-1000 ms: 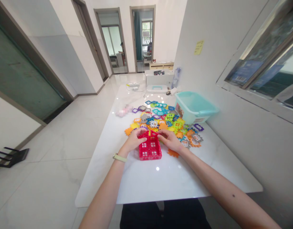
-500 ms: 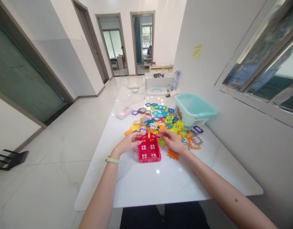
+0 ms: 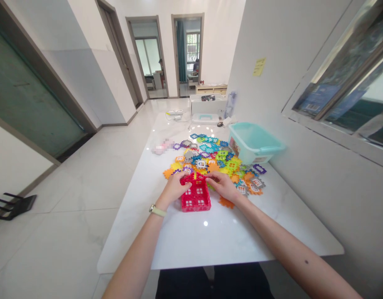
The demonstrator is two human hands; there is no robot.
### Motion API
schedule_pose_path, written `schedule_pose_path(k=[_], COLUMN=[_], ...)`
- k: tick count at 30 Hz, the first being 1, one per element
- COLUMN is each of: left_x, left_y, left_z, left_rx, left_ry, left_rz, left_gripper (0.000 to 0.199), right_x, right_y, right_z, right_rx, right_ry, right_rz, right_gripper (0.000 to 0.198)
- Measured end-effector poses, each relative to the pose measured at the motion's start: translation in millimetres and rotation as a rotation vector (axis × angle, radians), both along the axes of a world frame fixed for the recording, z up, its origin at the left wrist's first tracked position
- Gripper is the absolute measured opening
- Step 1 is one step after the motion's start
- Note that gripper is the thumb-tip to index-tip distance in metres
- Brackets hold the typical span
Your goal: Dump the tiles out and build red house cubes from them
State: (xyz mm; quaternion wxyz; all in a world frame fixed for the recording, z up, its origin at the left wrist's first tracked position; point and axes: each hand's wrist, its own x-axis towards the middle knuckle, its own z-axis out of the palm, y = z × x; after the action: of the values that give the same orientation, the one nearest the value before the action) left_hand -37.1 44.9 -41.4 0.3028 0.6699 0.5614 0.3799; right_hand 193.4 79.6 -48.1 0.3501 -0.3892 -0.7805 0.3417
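A red toy house [image 3: 196,198] built from interlocking window tiles lies on the white table [image 3: 185,245] in front of me. A small yellow piece [image 3: 195,176] shows at its far edge. My left hand [image 3: 173,191] grips the house's far left corner, with the thumb lying over a window tile. On the other side, my right hand [image 3: 225,187] pinches the far right corner between thumb and fingers. Parts of both hands' fingertips are hidden behind the red tiles. An orange tile [image 3: 226,202] lies under my right wrist.
Loose gear-edged tiles [image 3: 213,167] in many colours are heaped beyond the house. A turquoise bin [image 3: 256,143] stands at the right by the wall. Farther back are a white box [image 3: 207,106], a clear bottle [image 3: 230,104] and a cable [image 3: 177,116].
My left hand has shifted right and nearer, its thumb now over the red tiles. My right hand has moved left onto the house's far right corner. The house has stayed in place.
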Motion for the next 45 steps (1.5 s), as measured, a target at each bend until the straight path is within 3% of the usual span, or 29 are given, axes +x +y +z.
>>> schedule_pose_path(k=[5,11,20,29,37,45], left_x=[7,13,14,16,16,18], left_y=[-3,-6,-4,-6,-7,-9], left_z=[5.8,6.1,2.3,4.0,5.1,7.5], left_rx=[0.031,0.049,0.044,0.034,0.034,0.012], left_ry=[0.025,0.026,0.023,-0.017,-0.016,-0.039], left_rz=[0.030,0.009,0.004,-0.013,-0.021,-0.027], left_gripper=[0.022,0.022,0.020,0.019,0.018,0.019], right_x=[0,-2,-6,-8,-7,-10], right_y=[0,-1,-6,-7,-5,-8], right_z=[0,4,8,0,0,-3], right_rx=[0.012,0.148,0.184,0.079,-0.150,-0.062], right_ry=[-0.013,-0.012,0.019,0.096,0.284,0.163], right_rz=[-0.008,0.019,-0.011,-0.074,-0.104,-0.045], right_gripper=[0.023,0.018,0.021,0.025,0.032,0.027])
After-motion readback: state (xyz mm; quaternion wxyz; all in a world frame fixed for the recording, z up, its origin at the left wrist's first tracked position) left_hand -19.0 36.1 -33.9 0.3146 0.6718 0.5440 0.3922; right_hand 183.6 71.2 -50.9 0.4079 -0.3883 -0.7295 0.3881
